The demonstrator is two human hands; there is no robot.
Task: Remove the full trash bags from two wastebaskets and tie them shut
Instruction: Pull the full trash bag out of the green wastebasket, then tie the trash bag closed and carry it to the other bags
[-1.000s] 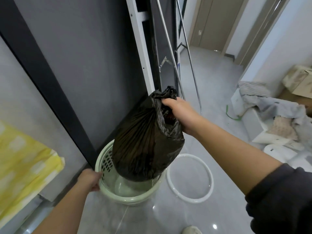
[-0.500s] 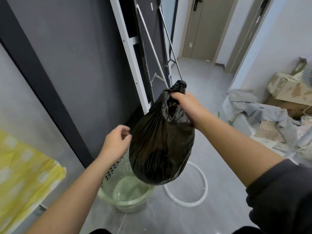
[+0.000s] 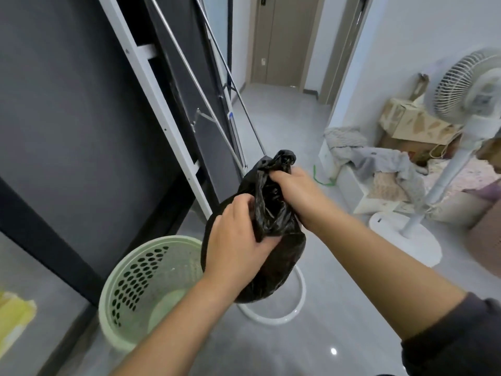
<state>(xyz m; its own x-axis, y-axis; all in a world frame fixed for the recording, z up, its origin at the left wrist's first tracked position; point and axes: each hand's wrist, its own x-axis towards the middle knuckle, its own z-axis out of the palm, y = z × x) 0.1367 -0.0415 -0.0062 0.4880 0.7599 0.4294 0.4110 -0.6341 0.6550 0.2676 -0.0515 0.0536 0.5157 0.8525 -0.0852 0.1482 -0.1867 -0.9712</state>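
Left hand (image 3: 233,241) now joins right hand (image 3: 296,193) gripping trash bag (image 3: 272,272) beside wastebasket (image 3: 115,332), fan (image 3: 469,85) nearby

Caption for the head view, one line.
Left hand and right hand grip the black trash bag, lifted out of the green wastebasket.

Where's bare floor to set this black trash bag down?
Bare floor for the black trash bag lies between the white ring and the fan base, and down the hallway. Crowded by the right wall: cloths, cardboard boxes.
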